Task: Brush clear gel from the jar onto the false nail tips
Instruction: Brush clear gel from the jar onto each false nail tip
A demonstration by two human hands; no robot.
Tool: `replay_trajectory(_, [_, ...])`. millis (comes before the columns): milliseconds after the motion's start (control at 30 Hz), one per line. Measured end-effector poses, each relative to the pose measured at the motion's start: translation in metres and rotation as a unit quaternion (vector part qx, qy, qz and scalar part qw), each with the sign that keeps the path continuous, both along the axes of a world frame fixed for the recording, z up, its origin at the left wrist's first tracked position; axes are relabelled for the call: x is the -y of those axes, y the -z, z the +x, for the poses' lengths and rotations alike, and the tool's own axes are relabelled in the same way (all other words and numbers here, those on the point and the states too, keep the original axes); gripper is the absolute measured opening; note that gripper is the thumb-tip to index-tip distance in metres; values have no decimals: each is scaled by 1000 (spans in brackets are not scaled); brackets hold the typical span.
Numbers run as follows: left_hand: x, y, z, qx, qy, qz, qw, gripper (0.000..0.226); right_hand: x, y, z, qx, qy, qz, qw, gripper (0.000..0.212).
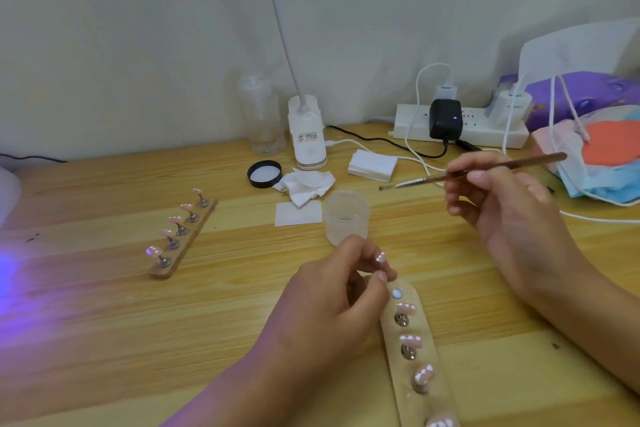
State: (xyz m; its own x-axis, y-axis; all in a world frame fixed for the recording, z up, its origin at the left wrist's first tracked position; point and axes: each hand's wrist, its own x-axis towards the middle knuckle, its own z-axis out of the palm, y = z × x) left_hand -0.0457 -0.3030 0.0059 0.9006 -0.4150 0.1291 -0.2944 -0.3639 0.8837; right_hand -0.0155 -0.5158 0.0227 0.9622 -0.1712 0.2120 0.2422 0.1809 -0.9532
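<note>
False nail tips (410,340) stand on a wooden strip (429,392) on your table (104,322), near right; a second strip (183,236) lies left. Your right hand (502,204), fingers curled, grips the brush (485,170) right of the open jar (346,217), centre. Your left hand (332,302) pinches one tip (381,256), just near of the jar.

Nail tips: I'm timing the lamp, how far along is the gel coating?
Done: jar open, lid off; five tips on the far rack look glossy. In hand: left hand pinches one tip off the near rack, right hand holds the brush away. Left: likely four tips on that rack.
</note>
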Motion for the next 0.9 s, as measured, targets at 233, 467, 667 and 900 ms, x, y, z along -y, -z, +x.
replay_trajectory(233, [-5,-9,-6,-1,-49,-21,999,13,10,-48,-8,35,-42,138,989,24])
replay_trajectory(467, [-5,-5,-13,-92,-42,-116,988,12,3,4,-30,22,-20,14,999,22])
replay_trajectory(667, [-8,-4,-11,-90,-30,-124,988,14,-7,11,-37,41,-69,-44,996,16])
replay_trajectory(900, [-6,-1,-10,-84,-63,-123,987,12,-5,12,-36,54,-47,-58,996,12])
